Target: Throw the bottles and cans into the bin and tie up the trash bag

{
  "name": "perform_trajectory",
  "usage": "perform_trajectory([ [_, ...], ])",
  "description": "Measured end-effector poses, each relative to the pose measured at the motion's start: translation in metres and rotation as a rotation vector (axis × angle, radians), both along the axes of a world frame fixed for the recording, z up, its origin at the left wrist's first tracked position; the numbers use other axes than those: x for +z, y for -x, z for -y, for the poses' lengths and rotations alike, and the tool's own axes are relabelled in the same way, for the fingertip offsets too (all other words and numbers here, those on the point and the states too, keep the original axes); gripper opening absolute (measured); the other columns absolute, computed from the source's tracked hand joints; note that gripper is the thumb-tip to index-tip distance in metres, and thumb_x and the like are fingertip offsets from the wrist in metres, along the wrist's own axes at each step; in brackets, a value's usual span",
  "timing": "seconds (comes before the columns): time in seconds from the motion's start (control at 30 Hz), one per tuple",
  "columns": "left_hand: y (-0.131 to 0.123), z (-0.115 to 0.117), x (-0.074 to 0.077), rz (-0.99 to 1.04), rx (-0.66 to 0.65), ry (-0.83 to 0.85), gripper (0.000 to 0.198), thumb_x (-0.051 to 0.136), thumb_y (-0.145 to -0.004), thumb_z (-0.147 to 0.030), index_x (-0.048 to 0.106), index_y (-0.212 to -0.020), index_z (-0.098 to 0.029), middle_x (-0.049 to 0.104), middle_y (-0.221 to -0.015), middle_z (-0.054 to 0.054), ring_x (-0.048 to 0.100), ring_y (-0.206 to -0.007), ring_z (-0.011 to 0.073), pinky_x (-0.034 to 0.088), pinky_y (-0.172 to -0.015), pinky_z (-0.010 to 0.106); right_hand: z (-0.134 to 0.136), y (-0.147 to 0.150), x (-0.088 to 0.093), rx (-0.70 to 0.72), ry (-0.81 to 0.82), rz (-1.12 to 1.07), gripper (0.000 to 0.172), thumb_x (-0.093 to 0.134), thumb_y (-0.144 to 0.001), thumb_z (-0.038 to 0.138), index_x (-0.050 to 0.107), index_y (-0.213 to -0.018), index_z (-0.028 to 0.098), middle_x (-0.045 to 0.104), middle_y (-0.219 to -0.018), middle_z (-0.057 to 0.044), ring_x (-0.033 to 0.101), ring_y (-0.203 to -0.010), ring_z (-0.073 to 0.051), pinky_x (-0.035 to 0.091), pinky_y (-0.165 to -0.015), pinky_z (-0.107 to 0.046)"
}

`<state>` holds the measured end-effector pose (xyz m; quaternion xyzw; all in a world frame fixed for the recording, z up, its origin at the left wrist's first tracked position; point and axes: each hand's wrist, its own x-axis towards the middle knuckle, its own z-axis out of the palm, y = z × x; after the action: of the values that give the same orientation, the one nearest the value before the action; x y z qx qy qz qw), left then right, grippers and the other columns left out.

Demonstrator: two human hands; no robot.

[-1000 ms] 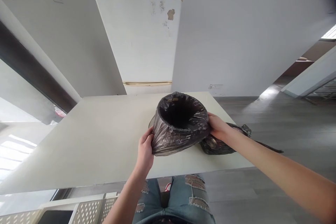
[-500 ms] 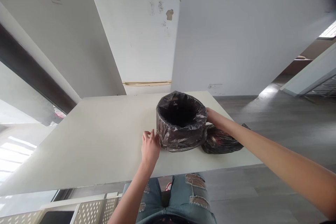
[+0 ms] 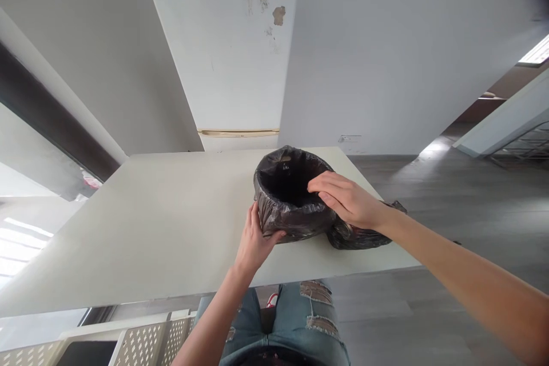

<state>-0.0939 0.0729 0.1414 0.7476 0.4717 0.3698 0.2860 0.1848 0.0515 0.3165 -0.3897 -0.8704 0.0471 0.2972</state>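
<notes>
A round trash can, covered inside and out by a black garbage bag point(image 3: 295, 222), stands upright on the white table point(image 3: 171, 223). My left hand point(image 3: 255, 240) grips its near left side, thumb across the front and fingers along the left wall. Over the right rim reaches my right hand point(image 3: 345, 200), its fingers bent and close together above the dark opening. Whether those fingertips pinch anything is hidden. Right of the can lies a second, crumpled black plastic bag point(image 3: 360, 238) with something reddish showing through, partly covered by my right forearm.
A white refrigerator point(image 3: 223, 57) stands beyond the table's far edge against the grey wall. Below the near edge, at lower left, are light perforated baskets point(image 3: 141, 346). Grey wooden floor point(image 3: 386, 309) runs along the right side.
My right hand has moved from the can's outer right side up over its rim. My left hand has spread its thumb across the front of the can. The can leans or sits slightly differently.
</notes>
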Motion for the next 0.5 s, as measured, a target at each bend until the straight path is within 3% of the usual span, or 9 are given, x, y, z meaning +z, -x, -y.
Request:
perform_trajectory([
  [0.17,0.023,-0.012,-0.023,-0.086,-0.110,-0.045,0.104,0.070,-0.090,-0.068,0.016,-0.168,-0.024,0.036,-0.166,0.023,0.038,-0.156,0.0422,0.039,-0.123,0.060,-0.007,0.000,0.013,-0.052,-0.035,-0.041,0.023,0.045,-0.109,0.027,0.067,-0.112,0.025,0.075,-0.103,-0.007,0.066,-0.099,-0.025,0.052,-0.091,-0.044],
  [0.27,0.042,-0.011,-0.034,-0.090,-0.092,-0.072,0.078,0.054,-0.104,-0.060,0.021,-0.165,-0.024,0.039,-0.163,0.022,0.040,-0.154,0.0385,0.039,-0.122,0.061,-0.018,0.010,0.034,-0.120,-0.001,0.002,0.023,0.047,-0.109,0.028,0.070,-0.106,0.025,0.075,-0.100,-0.006,0.067,-0.093,-0.023,0.052,-0.084,-0.040],
  [0.37,0.048,-0.009,-0.039,-0.043,-0.001,-0.036,0.045,0.035,-0.113,-0.042,0.039,-0.153,-0.022,0.049,-0.150,0.018,0.053,-0.141,0.0312,0.046,-0.116,0.055,-0.036,0.038,0.046,-0.108,0.167,0.328,0.029,0.049,-0.106,0.028,0.074,-0.093,0.024,0.077,-0.095,-0.005,0.069,-0.081,-0.021,0.050,-0.074,-0.036],
  [0.5,0.044,-0.013,-0.042,-0.047,0.060,-0.096,0.026,0.036,-0.109,-0.023,0.055,-0.128,-0.020,0.055,-0.129,0.014,0.062,-0.118,0.0273,0.054,-0.104,0.051,-0.072,0.080,0.030,-0.128,0.399,0.723,0.019,0.063,-0.093,0.024,0.078,-0.082,0.020,0.077,-0.080,-0.007,0.066,-0.062,-0.020,0.047,-0.062,-0.034],
])
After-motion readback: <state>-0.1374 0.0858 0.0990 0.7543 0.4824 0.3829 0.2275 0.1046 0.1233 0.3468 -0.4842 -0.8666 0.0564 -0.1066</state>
